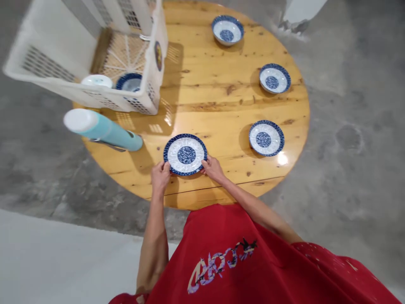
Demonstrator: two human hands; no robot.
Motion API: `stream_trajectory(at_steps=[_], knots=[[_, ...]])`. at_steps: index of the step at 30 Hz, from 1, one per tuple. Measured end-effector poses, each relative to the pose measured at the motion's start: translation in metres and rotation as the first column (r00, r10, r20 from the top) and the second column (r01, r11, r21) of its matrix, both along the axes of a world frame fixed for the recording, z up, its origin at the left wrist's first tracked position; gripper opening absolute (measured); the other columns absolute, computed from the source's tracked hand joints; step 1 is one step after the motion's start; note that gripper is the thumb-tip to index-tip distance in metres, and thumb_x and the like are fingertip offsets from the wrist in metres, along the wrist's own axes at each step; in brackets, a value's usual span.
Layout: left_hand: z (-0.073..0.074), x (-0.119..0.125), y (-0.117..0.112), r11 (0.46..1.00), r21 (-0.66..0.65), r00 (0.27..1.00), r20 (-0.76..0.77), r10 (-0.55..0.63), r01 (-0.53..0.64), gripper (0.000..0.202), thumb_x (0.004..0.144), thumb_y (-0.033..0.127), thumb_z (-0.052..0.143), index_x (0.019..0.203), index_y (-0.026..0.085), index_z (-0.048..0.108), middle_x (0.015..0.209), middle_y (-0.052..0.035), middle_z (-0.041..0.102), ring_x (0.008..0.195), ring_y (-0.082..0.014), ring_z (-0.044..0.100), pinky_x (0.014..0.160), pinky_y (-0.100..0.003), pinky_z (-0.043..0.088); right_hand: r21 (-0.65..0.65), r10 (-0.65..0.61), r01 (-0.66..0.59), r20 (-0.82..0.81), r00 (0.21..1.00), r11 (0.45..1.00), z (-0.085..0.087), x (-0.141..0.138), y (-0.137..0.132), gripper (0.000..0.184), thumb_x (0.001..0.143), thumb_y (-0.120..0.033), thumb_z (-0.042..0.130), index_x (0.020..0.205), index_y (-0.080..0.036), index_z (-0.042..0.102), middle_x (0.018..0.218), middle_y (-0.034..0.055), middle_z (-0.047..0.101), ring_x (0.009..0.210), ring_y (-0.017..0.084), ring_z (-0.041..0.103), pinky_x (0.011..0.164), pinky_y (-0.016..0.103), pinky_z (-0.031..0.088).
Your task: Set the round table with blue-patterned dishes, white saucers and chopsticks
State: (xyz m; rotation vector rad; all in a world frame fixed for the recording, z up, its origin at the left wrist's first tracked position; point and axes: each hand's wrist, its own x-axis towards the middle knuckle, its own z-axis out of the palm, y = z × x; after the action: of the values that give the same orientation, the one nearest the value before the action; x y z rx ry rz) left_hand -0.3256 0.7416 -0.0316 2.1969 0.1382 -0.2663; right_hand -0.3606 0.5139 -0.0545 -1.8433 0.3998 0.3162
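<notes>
A blue-rimmed white plate (pixel 186 155) with a dark blue patterned centre is at the near side of the round table. My left hand (pixel 161 176) grips its lower left rim, thumb on top. On the opposite side, my right hand (pixel 212 168) pinches the right rim the same way. The fingers beneath the rim are mostly hidden, and I cannot tell whether the plate rests on the wood or is slightly raised. To the right sits a matching dish (pixel 266 138). Two similar bowls, one bowl (pixel 275 78) and a farther bowl (pixel 227 30), stand along the table's right and back.
A white plastic crate (pixel 152 90) occupies the table's left side, with a blue-rimmed bowl (pixel 129 82) and a white round item (pixel 97 80) inside. In front of it stands a light-blue bottle (pixel 115 131) with a white lid. The wooden table (pixel 209 101) has a curved edge.
</notes>
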Motion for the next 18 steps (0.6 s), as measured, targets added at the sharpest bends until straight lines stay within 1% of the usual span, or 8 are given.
stream_trajectory(at_steps=[4,8,11,13,15,18], knots=[[-0.001,-0.001,-0.003,0.997,0.002,0.996,0.045,0.082,-0.082,0.031,0.085,0.040,0.046,0.061,0.021,0.038,0.057,0.0040,0.037,0.061,-0.0126,0.037,0.056,-0.024,0.026,0.013,0.007,-0.006,-0.050,0.999,1.000,0.000,0.000,-0.001,0.011,0.091,-0.030,0.049,0.088,-0.020,0.055,0.060,0.0001,0.067,0.054,0.018,0.066,0.047,0.023,0.048],[0.000,-0.005,-0.007,0.995,0.017,0.993,0.062,0.102,-0.103,0.032,0.085,0.038,0.046,0.060,0.021,0.035,0.056,0.0045,0.036,0.058,-0.0120,0.037,0.057,-0.025,0.026,0.037,-0.009,0.010,-0.019,1.000,0.999,0.001,-0.002,-0.002,0.011,0.088,-0.029,0.047,0.085,-0.020,0.053,0.062,0.0013,0.067,0.055,0.019,0.067,0.048,0.024,0.050],[0.001,-0.008,-0.009,0.994,0.015,0.992,0.063,0.107,-0.108,0.033,0.086,0.036,0.046,0.059,0.021,0.035,0.055,0.0046,0.037,0.057,-0.0117,0.037,0.057,-0.025,0.026,0.065,-0.031,0.030,0.005,1.000,0.997,0.005,-0.003,-0.002,0.012,0.086,-0.031,0.048,0.082,-0.020,0.052,0.061,0.0014,0.066,0.052,0.019,0.066,0.046,0.024,0.049],[0.002,-0.009,-0.009,0.993,0.007,0.991,0.062,0.118,-0.119,0.034,0.087,0.037,0.046,0.058,0.021,0.037,0.055,0.0044,0.039,0.057,-0.0117,0.039,0.056,-0.024,0.028,0.082,-0.031,0.031,0.008,0.999,0.996,0.008,-0.004,-0.002,0.016,0.086,-0.035,0.050,0.081,-0.020,0.052,0.060,0.0017,0.066,0.051,0.018,0.065,0.044,0.023,0.048],[0.001,-0.011,-0.008,0.991,-0.002,0.989,0.069,0.130,-0.131,0.037,0.089,0.041,0.045,0.059,0.020,0.042,0.054,0.0038,0.044,0.057,-0.0122,0.044,0.056,-0.023,0.030,0.103,-0.033,0.033,-0.004,0.999,0.994,0.012,-0.005,-0.003,0.024,0.086,-0.043,0.052,0.080,-0.020,0.053,0.058,0.0020,0.065,0.049,0.018,0.064,0.044,0.023,0.048],[0.000,-0.019,-0.005,0.982,-0.073,0.984,0.019,0.175,-0.173,0.042,0.093,0.048,0.041,0.063,0.020,0.051,0.056,0.0011,0.055,0.058,-0.0141,0.054,0.057,-0.023,0.038,0.140,-0.053,0.054,-0.008,0.999,0.989,0.017,-0.013,-0.008,0.039,0.086,-0.056,0.053,0.083,-0.017,0.056,0.059,0.0030,0.065,0.049,0.016,0.063,0.045,0.023,0.049]])
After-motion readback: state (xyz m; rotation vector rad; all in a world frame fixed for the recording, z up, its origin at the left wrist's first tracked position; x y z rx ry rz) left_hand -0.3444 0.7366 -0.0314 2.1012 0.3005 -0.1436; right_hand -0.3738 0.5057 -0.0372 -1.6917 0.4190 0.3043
